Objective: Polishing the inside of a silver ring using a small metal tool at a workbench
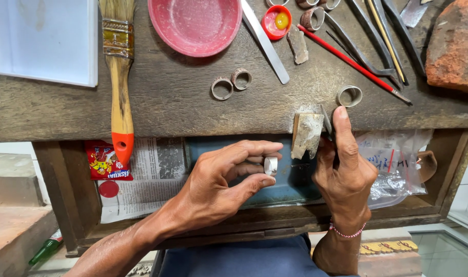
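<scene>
My left hand (221,179) pinches a small pale metal ring (270,165) between thumb and fingers, in front of the bench edge. My right hand (344,159) grips a thin flat metal tool (326,120), its index finger stretched up along the blade. The tool's tip rests beside a worn wooden bench peg (306,134) that sticks out from the workbench (172,102). The ring is held just left of the peg, apart from the tool.
On the bench lie a paintbrush with an orange tip (120,77), a pink bowl (195,24), a white tray (46,41), several metal rings (231,83), tweezers, pliers, a red stick and a brick (454,46). An open drawer below holds newspaper and plastic bags.
</scene>
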